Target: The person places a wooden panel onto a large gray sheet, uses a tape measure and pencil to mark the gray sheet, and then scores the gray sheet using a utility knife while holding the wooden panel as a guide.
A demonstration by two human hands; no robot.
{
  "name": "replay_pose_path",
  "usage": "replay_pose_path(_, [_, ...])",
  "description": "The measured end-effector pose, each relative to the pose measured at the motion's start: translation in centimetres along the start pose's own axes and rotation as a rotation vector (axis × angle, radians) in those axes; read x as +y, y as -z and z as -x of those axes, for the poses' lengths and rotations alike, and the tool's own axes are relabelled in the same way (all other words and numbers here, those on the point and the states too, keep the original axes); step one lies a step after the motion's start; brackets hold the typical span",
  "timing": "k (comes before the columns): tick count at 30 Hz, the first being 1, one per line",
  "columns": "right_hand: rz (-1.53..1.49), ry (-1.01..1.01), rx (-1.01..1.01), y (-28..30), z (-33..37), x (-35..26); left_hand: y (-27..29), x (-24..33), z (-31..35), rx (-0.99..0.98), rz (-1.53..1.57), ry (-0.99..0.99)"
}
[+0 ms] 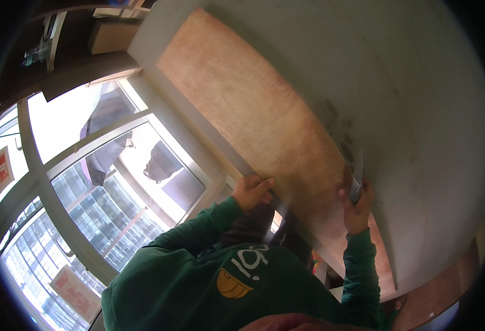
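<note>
A long, light brown wooden board (237, 99) runs from the upper left down to the lower right, in front of my body. My left hand (252, 191) is at its near edge with the fingers curled and the thumb toward the board; what lies in the fingers, if anything, is hidden. At the board's far edge, my right hand (358, 212) is closed on a grey tool with a thin pointed blade (358, 175). The blade points up, away from me, close to the wall. Its exact kind is hard to make out.
A pale grey wall (413, 110) with dark smudges rises along the board's far edge. Windows (126, 193) with white frames stand to the left, with tall buildings outside. Dark shelving (77, 60) fills the upper left. A reddish-brown surface (435, 292) lies at the lower right.
</note>
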State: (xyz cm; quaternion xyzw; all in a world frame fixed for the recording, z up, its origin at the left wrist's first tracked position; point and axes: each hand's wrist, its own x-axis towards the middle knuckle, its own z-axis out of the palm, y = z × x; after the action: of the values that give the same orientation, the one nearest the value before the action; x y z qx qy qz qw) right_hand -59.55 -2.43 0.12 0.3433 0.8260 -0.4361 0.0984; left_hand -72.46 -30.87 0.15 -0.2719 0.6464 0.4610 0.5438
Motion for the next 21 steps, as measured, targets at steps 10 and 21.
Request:
replay_pose_path(10, [-0.013, 0.004, 0.005, 0.0, -0.8, 0.0, -0.1, -1.3, -1.3, 0.034, -0.143, -0.13])
replay_pose_path(21, [-0.076, -0.01, -0.044, 0.4, -1.2, -0.6, 0.5, -2.8, -2.1, -0.024, -0.097, -0.148])
